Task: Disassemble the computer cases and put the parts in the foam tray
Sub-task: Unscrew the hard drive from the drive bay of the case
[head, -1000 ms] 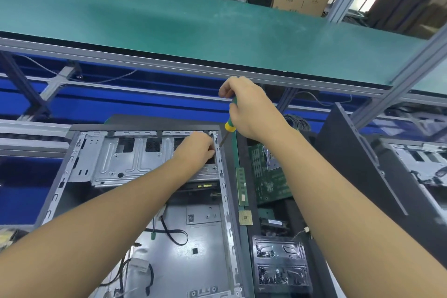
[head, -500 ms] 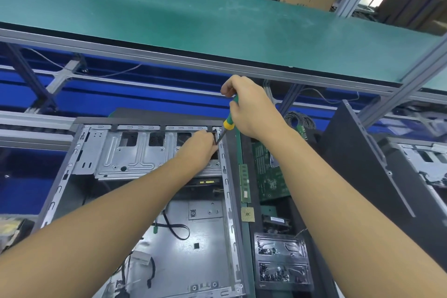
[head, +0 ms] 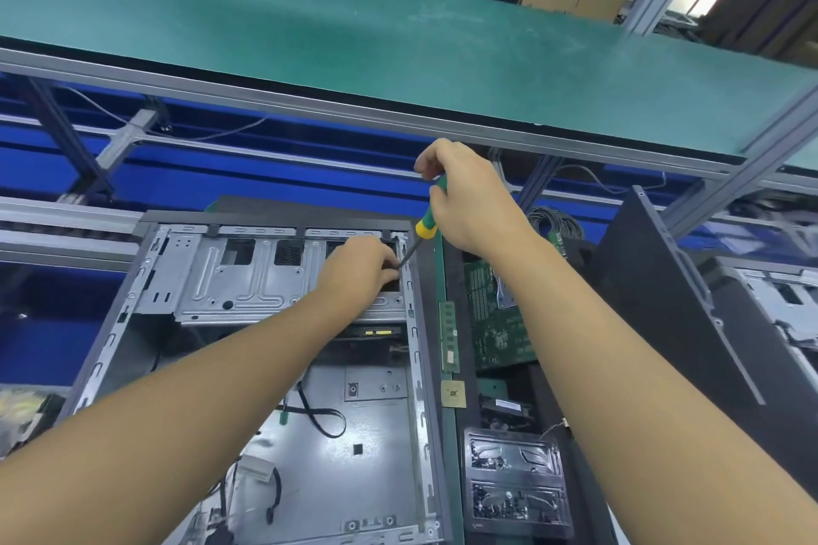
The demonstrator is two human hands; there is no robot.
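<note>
Centre frame, my right hand (head: pixel 469 199) grips a green-and-yellow screwdriver (head: pixel 426 228), its tip at the open computer case's (head: pixel 133 279) upper right corner. My left hand (head: pixel 358 268) curls beside the tip; whether it pinches a screw I cannot tell. The steel drive cage (head: pixel 248 279) looks stiff and sharp-edged, best held by its flat flanges.

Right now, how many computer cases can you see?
2: the open case at centre; a second case at the right edge, partly cut off. Others may be hidden.
</note>
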